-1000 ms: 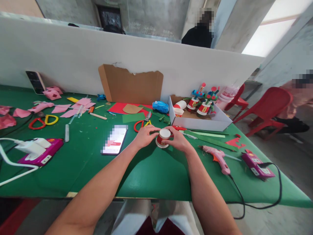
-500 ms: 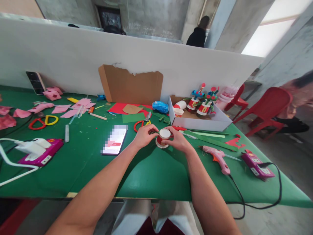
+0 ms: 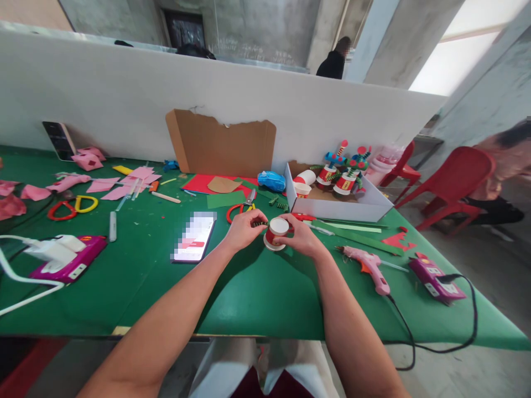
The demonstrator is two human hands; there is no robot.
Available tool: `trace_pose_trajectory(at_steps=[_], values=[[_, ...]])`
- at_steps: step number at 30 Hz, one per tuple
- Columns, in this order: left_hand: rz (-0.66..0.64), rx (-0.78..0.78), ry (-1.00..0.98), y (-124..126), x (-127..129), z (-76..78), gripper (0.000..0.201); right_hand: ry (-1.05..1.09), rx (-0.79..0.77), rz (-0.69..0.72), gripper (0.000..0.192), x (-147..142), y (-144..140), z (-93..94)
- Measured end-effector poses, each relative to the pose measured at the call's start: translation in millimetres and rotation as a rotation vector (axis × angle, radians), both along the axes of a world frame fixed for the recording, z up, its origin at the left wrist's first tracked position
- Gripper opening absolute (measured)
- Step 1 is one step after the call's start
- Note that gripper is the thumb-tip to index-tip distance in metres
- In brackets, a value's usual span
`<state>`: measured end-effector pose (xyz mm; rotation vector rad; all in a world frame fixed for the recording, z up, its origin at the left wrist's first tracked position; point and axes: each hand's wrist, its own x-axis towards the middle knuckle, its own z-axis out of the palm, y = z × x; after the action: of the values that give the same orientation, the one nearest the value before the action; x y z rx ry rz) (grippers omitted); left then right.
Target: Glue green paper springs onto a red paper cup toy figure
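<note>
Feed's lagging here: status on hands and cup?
Left hand pinching green coiled pipe cleaner at small red-and-white paper cup. Right hand gripping cup. Nothing blocking.

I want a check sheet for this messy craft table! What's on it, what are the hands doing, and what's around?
Surface: green table, scattered with craft bits.
Job's things: red-and-white paper cup, standing upside down; green coiled pipe cleaner at its side.
Clutter: phone, red scissors, pink glue gun, white box of finished cup figures, pink paper scraps, cardboard sheet.
Grippers: left hand pinches the pipe cleaner against the cup; right hand holds the cup.
Cables: black cord from the glue gun; white cable at left.
Surroundings: white partition, red chairs, people beyond.
</note>
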<state>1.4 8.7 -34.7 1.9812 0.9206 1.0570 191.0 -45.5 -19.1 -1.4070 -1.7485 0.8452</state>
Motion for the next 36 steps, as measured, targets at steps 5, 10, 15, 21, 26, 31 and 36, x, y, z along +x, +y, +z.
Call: trace_pose_trajectory(at_steps=[5, 10, 15, 21, 26, 31, 36], values=[[0.026, 0.054, 0.021, -2.3, 1.2, 0.5, 0.006, -0.007, 0.012, 0.008, 0.048, 0.1, -0.2, 0.1], [0.047, 0.069, 0.023, -4.1, 1.4, 2.6, 0.008, -0.021, 0.023, 0.012, 0.047, 0.3, 0.1, -0.4], [0.065, 0.068, 0.036, -4.2, 0.7, 3.4, 0.008, -0.016, 0.028, 0.013, 0.047, 0.2, 0.2, -1.1], [0.065, 0.074, 0.027, -4.3, 1.2, 2.3, 0.008, -0.013, 0.023, 0.023, 0.047, 0.6, 0.1, -0.7], [0.07, 0.069, 0.033, -5.2, 2.1, 3.4, 0.008, -0.02, 0.027, 0.014, 0.047, 0.1, -0.3, 0.8], [0.064, 0.074, 0.044, -5.3, 2.1, 4.0, 0.01, -0.028, 0.028, 0.014, 0.047, 0.0, -0.4, 1.0], [0.071, 0.082, 0.05, -5.5, 2.0, 3.6, 0.01, -0.027, 0.035, 0.016, 0.048, 0.5, 0.1, -0.4]])
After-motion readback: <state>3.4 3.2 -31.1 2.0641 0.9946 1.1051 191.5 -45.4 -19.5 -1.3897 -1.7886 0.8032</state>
